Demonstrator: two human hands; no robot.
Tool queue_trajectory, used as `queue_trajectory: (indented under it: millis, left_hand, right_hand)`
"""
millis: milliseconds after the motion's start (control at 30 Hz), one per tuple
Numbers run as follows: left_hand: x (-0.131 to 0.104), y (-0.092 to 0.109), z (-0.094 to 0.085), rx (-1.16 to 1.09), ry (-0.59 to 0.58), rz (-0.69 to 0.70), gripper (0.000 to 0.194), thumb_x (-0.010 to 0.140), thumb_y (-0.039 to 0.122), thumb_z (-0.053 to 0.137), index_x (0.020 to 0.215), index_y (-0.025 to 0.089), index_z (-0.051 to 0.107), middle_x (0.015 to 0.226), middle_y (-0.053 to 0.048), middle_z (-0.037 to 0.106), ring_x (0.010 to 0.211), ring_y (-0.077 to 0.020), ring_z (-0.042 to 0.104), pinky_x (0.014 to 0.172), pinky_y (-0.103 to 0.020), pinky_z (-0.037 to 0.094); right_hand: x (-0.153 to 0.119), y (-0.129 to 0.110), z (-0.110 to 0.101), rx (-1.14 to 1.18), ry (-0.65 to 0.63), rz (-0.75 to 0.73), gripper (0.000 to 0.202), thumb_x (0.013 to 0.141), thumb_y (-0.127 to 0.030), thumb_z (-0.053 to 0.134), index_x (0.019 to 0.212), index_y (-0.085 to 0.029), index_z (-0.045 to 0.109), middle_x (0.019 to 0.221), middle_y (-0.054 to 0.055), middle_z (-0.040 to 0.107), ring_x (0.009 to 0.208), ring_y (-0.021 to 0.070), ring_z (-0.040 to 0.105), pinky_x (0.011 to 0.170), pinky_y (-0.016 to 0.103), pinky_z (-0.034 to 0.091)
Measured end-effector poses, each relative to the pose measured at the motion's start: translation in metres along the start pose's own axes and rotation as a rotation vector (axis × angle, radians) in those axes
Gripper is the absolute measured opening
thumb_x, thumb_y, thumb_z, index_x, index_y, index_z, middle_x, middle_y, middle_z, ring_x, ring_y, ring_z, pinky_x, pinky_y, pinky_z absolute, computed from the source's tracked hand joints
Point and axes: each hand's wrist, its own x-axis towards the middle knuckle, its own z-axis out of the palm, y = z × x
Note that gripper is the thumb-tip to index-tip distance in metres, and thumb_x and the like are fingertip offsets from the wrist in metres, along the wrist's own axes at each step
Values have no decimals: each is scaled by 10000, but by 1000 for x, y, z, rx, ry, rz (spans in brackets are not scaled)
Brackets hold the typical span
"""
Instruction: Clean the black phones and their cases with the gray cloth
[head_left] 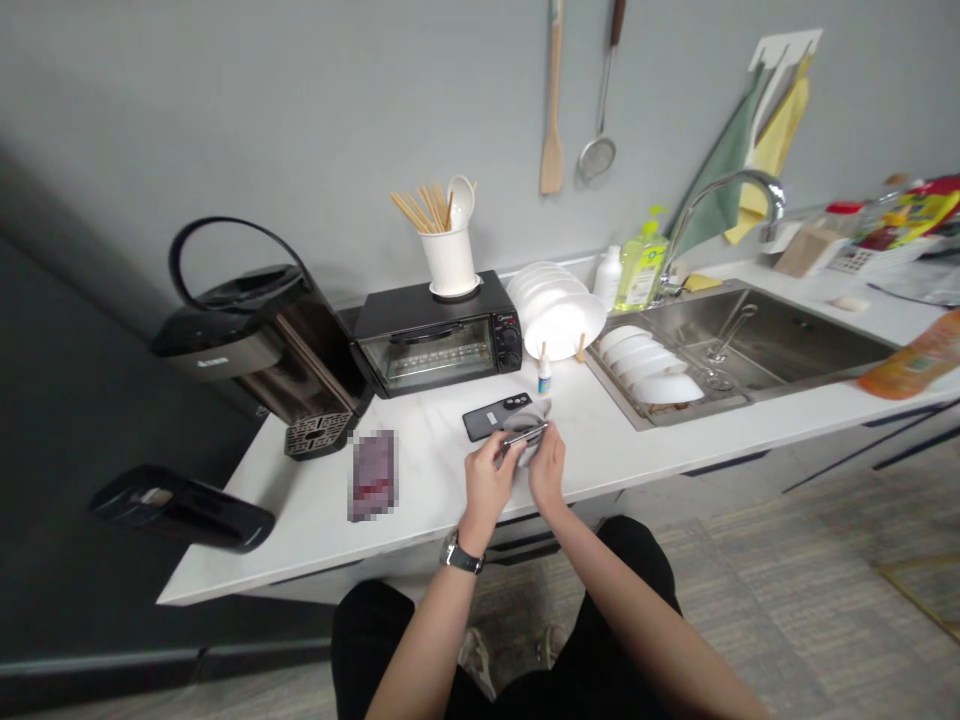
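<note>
We've got both hands together over the front of the white desk (315,500). Our left hand (487,482), the one with the watch, has its grip closed on a slim dark item with a silvery edge (525,436), held just above the surface and tilted slightly. Our right hand (547,465) is pressed up against it with a pale cloth (534,420) bunched in its grip, wrapped around the item's far end. What the item is, we can't quite tell from here; it's small and partly covered. Just behind the hands lies a dark phone (489,415) flat on the desk, with a small dropper bottle (544,373) standing beyond it, near the toaster oven (439,338). To do this wipe well, we'd judge: keep the left hand firm and steady, and let the cloth glide lightly along the surface, fingertips off the cleaned face.
</note>
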Motion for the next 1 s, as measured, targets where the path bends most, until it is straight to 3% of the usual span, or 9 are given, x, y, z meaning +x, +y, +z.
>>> queue_trajectory:
  millis: [133,233,333,400,567,733,833,900,1000]
  left_hand:
    - [6,0,-4,156,-31,69,180,996,297,583,957,187,719,755,-31,742,648,-151,655,651,-234,490]
    - [11,-3,-7,266,-13,87,178,951,171,539,864,173,694,686,-45,711,579,-156,620,595,-247,445]
    - [14,-6,-7,309,13,77,207,905,119,534,738,180,641,632,-53,678,547,-163,593,573,-261,420]
    - [15,-7,-6,308,22,77,206,913,133,534,747,185,643,638,-49,677,559,-164,597,584,-262,424]
    - [16,-4,-5,307,30,76,214,954,203,535,783,198,664,639,-31,677,571,-159,604,592,-255,431]
    - [17,-3,-7,314,26,79,162,932,168,547,834,190,674,683,-56,711,586,-175,622,594,-267,427]
    - [18,-6,-9,316,36,73,184,921,145,540,779,188,649,669,-67,708,572,-178,608,584,-275,414]
    - [18,-8,-9,313,52,64,226,934,149,517,745,192,633,627,-52,679,540,-168,574,569,-273,397]
    - [18,-11,-7,300,74,54,226,946,183,528,750,197,640,593,-17,641,518,-149,538,563,-261,392]
  right_hand:
    - [16,-31,-10,30,-20,-136,458,1129,-429,255,903,-235,604,873,75,674,819,217,625,742,337,512]
    - [32,-50,-21,-104,-235,-460,304,1092,-381,450,975,-226,684,1077,108,724,1114,272,609,1036,438,469]
    - [45,-56,-32,-293,-403,-711,247,1089,-353,493,1036,-225,698,1039,73,743,1138,264,605,1183,483,344]
    - [51,-53,-37,-384,-410,-722,269,1083,-418,511,1088,-216,689,1041,76,742,1089,261,625,1189,479,330]
    - [54,-47,-40,-520,-261,-498,453,995,-634,581,1009,-187,653,906,104,709,937,304,645,1049,477,428]
    - [47,-63,-31,-504,-369,-661,179,1042,-315,538,991,-197,663,1056,119,720,1092,296,621,1159,493,361]
    - [49,-68,-27,-454,-503,-801,207,1045,-178,481,1079,-195,685,1075,84,738,1076,256,631,1221,482,299]
    - [53,-66,-28,-425,-542,-837,234,1067,-221,490,1210,-197,673,1109,71,743,1075,247,635,1204,463,321]
    - [57,-58,-33,-471,-417,-690,355,1054,-483,556,1204,-183,673,1079,104,743,1060,288,641,1139,476,380]
